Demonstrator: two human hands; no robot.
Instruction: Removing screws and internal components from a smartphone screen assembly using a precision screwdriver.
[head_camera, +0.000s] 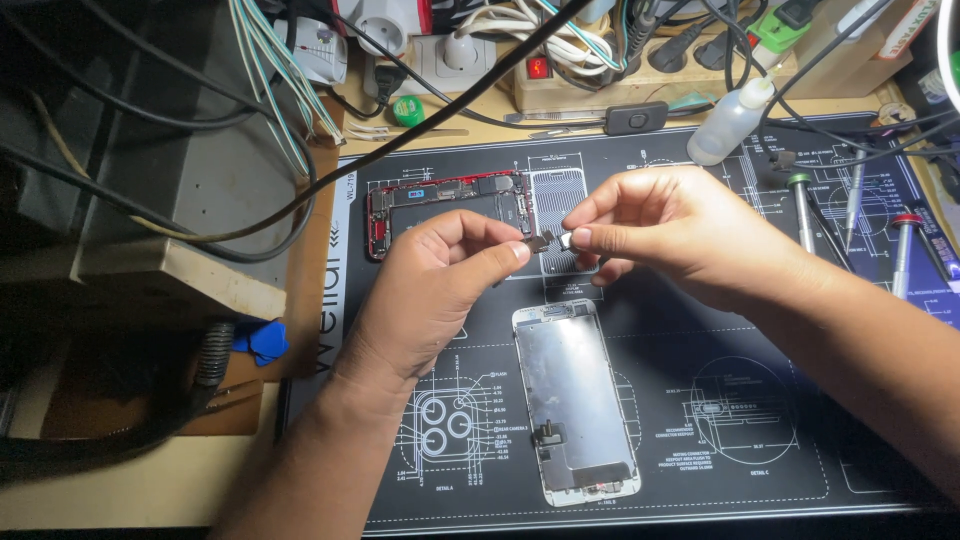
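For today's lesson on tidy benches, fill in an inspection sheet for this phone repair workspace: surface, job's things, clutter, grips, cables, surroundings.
Surface: dark repair mat printed with white diagrams, on a wooden bench.
Job's things: small metal part pinched between both hands; red phone frame opened at the mat's top; screen assembly lying back side up below the hands.
Clutter: plastic squeeze bottle, screwdrivers at right, blue picks off the mat at left.
Grips: left hand and right hand both closed on the part.
Cables: black cable crossing the mat's top corner; bundled wires at the back.
Surroundings: power strip with plugs behind.
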